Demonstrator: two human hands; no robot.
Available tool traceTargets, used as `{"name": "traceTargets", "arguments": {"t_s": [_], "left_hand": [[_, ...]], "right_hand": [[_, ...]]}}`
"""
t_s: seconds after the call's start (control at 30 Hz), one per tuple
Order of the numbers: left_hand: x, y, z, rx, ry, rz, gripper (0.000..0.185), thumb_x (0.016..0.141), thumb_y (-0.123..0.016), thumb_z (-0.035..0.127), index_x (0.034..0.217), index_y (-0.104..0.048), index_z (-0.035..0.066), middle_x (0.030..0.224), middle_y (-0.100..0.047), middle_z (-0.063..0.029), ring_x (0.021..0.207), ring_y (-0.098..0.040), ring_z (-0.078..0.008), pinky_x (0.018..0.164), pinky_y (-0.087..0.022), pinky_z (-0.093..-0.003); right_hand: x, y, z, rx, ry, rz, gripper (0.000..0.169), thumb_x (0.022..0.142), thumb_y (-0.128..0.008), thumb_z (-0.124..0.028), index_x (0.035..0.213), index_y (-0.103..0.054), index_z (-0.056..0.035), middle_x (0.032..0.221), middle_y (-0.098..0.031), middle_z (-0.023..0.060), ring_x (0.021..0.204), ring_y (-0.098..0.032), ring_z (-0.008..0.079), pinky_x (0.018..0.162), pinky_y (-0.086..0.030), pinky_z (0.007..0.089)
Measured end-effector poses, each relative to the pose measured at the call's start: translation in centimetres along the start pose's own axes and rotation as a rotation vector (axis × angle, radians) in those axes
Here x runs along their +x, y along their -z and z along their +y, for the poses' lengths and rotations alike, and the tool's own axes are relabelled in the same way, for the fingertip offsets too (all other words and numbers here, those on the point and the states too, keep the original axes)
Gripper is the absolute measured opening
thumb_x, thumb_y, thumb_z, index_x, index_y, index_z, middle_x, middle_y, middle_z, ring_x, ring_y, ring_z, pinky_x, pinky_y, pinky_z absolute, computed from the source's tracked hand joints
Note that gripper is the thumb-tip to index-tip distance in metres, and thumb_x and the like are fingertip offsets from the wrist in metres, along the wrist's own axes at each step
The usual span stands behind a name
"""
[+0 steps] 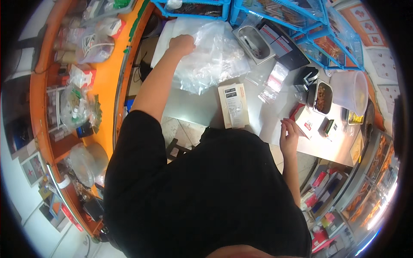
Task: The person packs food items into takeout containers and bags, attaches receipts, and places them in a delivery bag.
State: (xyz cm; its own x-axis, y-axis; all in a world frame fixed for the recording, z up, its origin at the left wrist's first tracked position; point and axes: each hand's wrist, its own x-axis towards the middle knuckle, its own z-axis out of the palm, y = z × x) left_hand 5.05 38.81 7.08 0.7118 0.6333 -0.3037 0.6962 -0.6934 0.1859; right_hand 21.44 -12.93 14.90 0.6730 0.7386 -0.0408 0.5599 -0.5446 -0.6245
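My left hand (183,44) is curled on the pile of clear plastic bags (213,54) at the back left of the metal table; whether its fingers grip a bag is hidden. My right hand (289,132), fingers slightly bent, is over the table's front edge, beside a red and white paper box (305,121). No object shows clearly in it. Between my hands lies a flat cardboard box with a printed slip (234,106) on it. Small clear zip bags (274,82) lie behind and to its right.
Metal table (193,108); steel tray (255,45) beside a black panel (284,45); blue plastic racks (280,9) behind. At right are a steel container of brown food (320,96), a translucent tub (347,90) and a small dark green box (329,127). An orange counter (108,80) runs along the left.
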Motion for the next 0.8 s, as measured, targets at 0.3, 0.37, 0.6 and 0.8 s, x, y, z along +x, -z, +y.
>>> {"name": "traceTargets", "arguments": {"t_s": [0.3, 0.37, 0.6, 0.8], "left_hand": [[0.6, 1.1, -0.2, -0.077, 0.093, 0.067, 0.026, 0.091, -0.064, 0.028, 0.096, -0.07, 0.003, 0.1, -0.073, -0.02, 0.099, -0.068, -0.0393, 0.086, -0.052, -0.0492], [0.5, 1.0, 0.1, 0.011, 0.091, -0.097, 0.026, 0.091, -0.063, 0.026, 0.097, -0.07, 0.002, 0.101, -0.072, -0.0215, 0.101, -0.068, -0.0401, 0.087, -0.052, -0.049], [1.1, 5.1, -0.8, 0.194, 0.032, 0.093, 0.028, 0.093, -0.056, 0.028, 0.096, -0.074, 0.006, 0.102, -0.073, -0.0203, 0.097, -0.07, -0.0391, 0.086, -0.055, -0.0477], [-9.7, 19.5, 5.8, -0.107, -0.136, 0.777, 0.03, 0.095, -0.06, 0.025, 0.078, -0.067, 0.001, 0.074, -0.065, -0.0172, 0.068, -0.064, -0.033, 0.062, -0.048, -0.0463]], "right_hand": [[-0.2, -0.4, 0.2, 0.189, -0.129, 0.136, 0.015, 0.098, -0.056, -0.003, 0.104, -0.068, 0.004, 0.107, -0.068, 0.0187, 0.095, -0.068, 0.0287, 0.079, -0.056, 0.036], [0.0, -0.5, -0.3, 0.183, -0.121, 0.12, 0.015, 0.098, -0.056, -0.002, 0.104, -0.068, 0.0041, 0.105, -0.068, 0.0184, 0.093, -0.068, 0.0291, 0.08, -0.055, 0.0365], [0.0, 0.4, -0.9, 0.185, -0.052, 0.141, 0.014, 0.098, -0.056, -0.002, 0.104, -0.068, 0.0044, 0.102, -0.068, 0.0171, 0.089, -0.068, 0.0279, 0.082, -0.053, 0.0367], [2.0, 0.5, -3.4, 0.575, -0.229, 0.016, 0.032, 0.106, -0.048, -0.022, 0.108, -0.068, 0.0024, 0.106, -0.07, 0.0124, 0.085, -0.068, 0.0209, 0.079, -0.053, 0.0325]]}}
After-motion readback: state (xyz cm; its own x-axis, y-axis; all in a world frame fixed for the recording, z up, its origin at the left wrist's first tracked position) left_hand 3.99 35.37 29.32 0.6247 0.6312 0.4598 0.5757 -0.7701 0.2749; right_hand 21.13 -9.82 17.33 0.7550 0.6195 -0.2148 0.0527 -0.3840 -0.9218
